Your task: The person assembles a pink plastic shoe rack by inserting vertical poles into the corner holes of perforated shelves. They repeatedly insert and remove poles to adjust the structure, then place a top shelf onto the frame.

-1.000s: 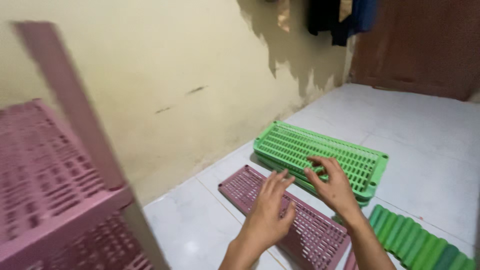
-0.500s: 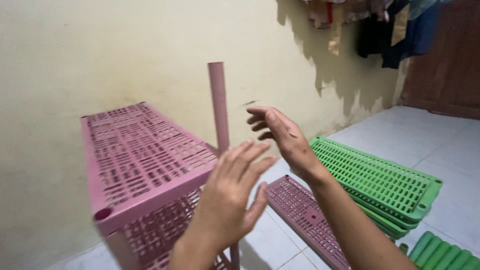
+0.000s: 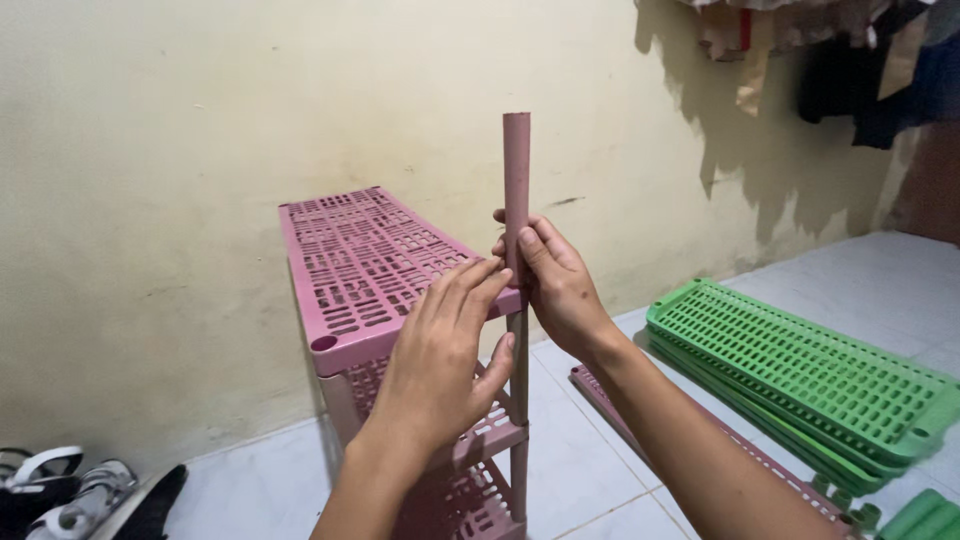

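A pink plastic rack [image 3: 350,255] with slotted shelves stands against the wall, and an upright pink tube [image 3: 516,160] rises from its near right corner. My right hand [image 3: 553,280] is wrapped around that tube just above the top shelf. My left hand [image 3: 440,350] has its fingers spread, with the fingertips resting on the top shelf's front edge next to the tube. A lower pink shelf [image 3: 485,440] shows beneath my left hand.
Stacked green slotted shelves [image 3: 810,370] lie on the tiled floor at the right, with a pink shelf [image 3: 640,420] flat beside them and green tubes [image 3: 925,515] at the bottom right corner. Sandals [image 3: 70,495] sit at the bottom left. Clothes [image 3: 850,50] hang top right.
The view swung left from the floor shelves to the rack. Both hands rose from the flat pink shelf; my right hand closed on the upright tube and my left reached the top shelf's edge.
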